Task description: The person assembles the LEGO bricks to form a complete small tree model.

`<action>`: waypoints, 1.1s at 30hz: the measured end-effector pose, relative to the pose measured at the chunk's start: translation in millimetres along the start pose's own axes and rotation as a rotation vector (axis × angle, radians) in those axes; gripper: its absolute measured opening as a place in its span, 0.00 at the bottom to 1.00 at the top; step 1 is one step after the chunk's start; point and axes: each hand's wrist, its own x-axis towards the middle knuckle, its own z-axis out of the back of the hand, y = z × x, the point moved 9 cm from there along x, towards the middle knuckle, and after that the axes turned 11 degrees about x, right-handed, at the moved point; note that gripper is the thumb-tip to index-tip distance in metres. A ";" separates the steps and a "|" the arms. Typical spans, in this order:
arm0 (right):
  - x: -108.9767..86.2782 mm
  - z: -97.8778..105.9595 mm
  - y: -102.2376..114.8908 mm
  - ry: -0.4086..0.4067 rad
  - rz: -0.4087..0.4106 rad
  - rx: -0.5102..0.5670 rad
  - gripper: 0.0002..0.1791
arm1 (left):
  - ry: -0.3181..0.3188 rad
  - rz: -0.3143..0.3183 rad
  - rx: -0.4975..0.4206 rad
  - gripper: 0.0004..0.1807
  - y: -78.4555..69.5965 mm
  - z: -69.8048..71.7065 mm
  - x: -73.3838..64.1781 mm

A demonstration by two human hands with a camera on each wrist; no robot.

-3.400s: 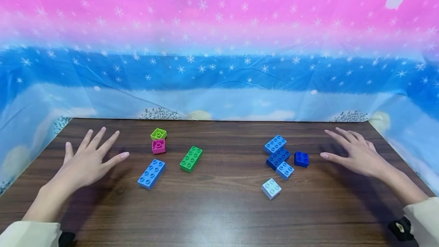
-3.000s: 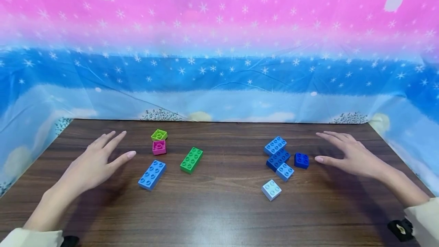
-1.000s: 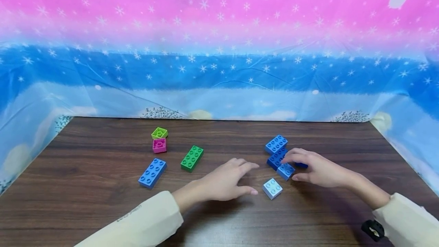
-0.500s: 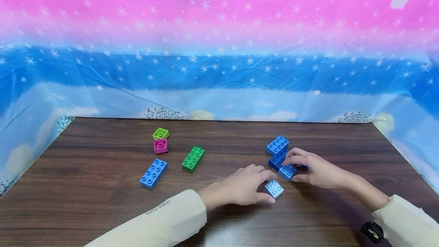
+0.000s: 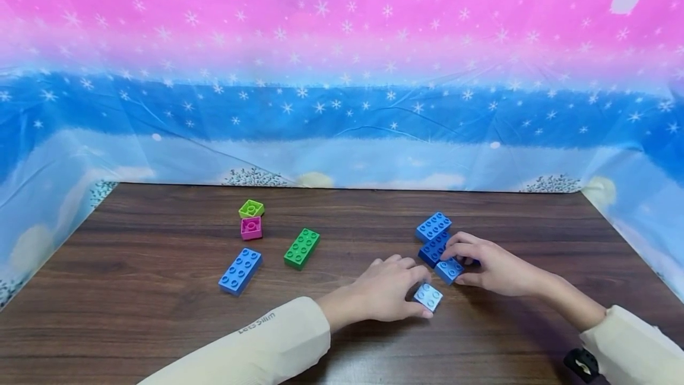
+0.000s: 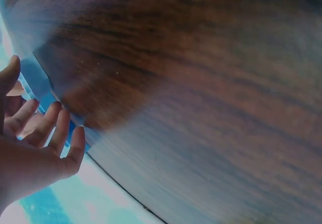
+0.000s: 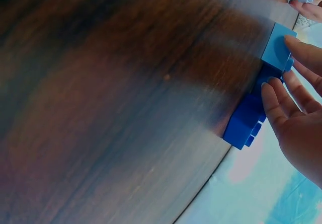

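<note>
A dark wood-grain desk fills the foreground, with cream sleeves reaching in over its near side. The left hand pinches a pale blue four-stud brick between thumb and finger. Just beyond and to its right, the right hand grips a small mid-blue brick the same way; a dark blue brick adjoins that one, with a longer blue brick at its far end. Well off to the left lie a blue eight-stud brick, a green brick, then a magenta brick and a lime brick, both hollow side up. Behind hangs a pink-and-blue snowflake cloth.
</note>
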 end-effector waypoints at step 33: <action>0.4 0.4 -3.1 -0.006 -0.050 -0.010 0.17 | -0.048 0.086 -0.176 0.13 61.6 10.3 -45.5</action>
